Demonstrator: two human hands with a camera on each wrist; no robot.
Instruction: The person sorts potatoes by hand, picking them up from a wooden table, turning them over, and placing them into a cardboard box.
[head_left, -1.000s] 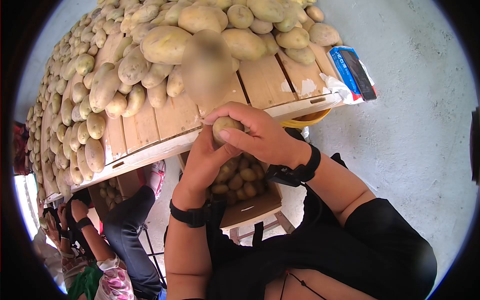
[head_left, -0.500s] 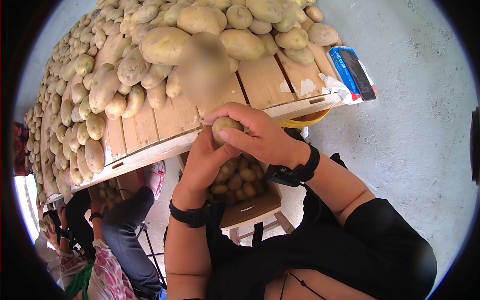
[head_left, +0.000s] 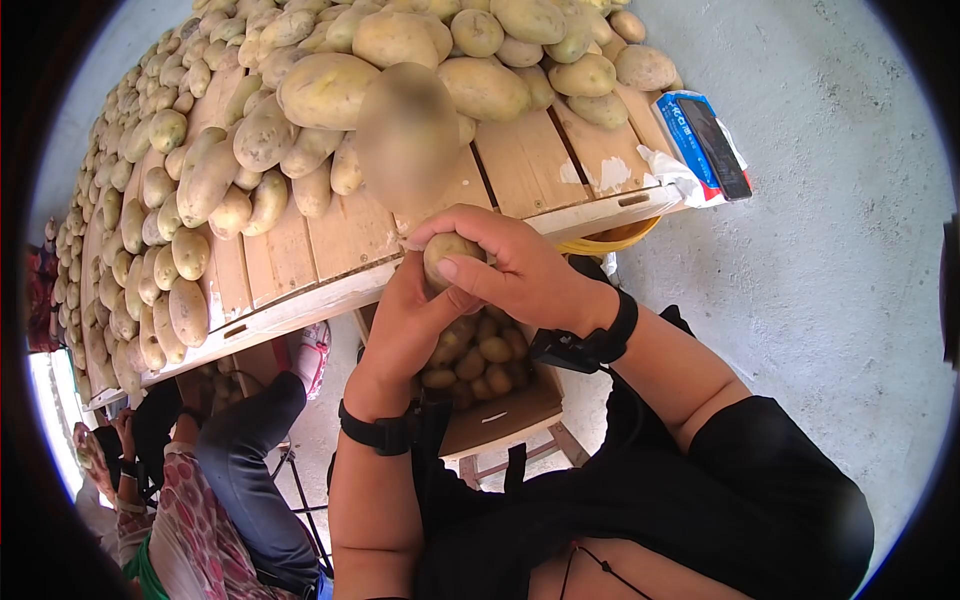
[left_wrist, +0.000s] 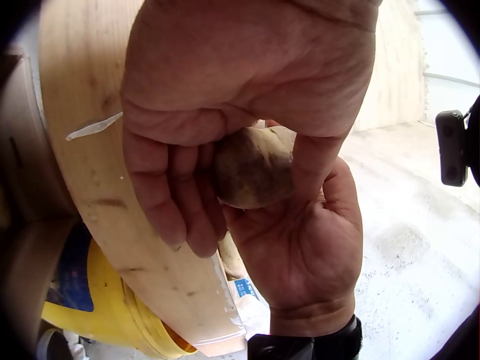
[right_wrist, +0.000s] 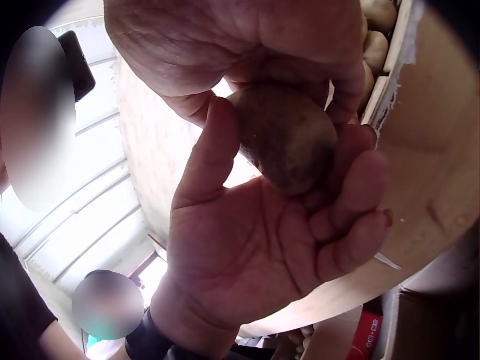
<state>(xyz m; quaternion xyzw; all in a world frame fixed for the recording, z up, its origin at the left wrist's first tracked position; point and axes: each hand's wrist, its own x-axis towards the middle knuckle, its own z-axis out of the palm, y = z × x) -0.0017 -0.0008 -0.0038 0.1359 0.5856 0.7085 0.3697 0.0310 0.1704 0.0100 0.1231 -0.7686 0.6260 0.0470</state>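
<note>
A potato (head_left: 446, 256) sits between my two hands at the table's front edge. My left hand (head_left: 405, 320) holds it from the left and below, its thumb and fingers curled about it. From the other side my right hand (head_left: 530, 272) grips the same potato, thumb across its near face and fingers over the top. In the left wrist view the potato (left_wrist: 256, 166) shows dark, dirty patches on its skin. The right wrist view has its underside (right_wrist: 283, 139) framed by both hands' fingers.
Many potatoes (head_left: 265, 135) are heaped on the slatted wooden table (head_left: 350, 235). Below its edge stands a cardboard box (head_left: 500, 420) of potatoes, with a yellow bucket (head_left: 625, 238) nearby. A phone (head_left: 715, 148) lies on a blue package at the right corner. Another person's leg (head_left: 250, 430) is at left.
My hands and the potato have stayed almost still. At lower left the other person has leaned, and that person's arm has reached in under the table.
</note>
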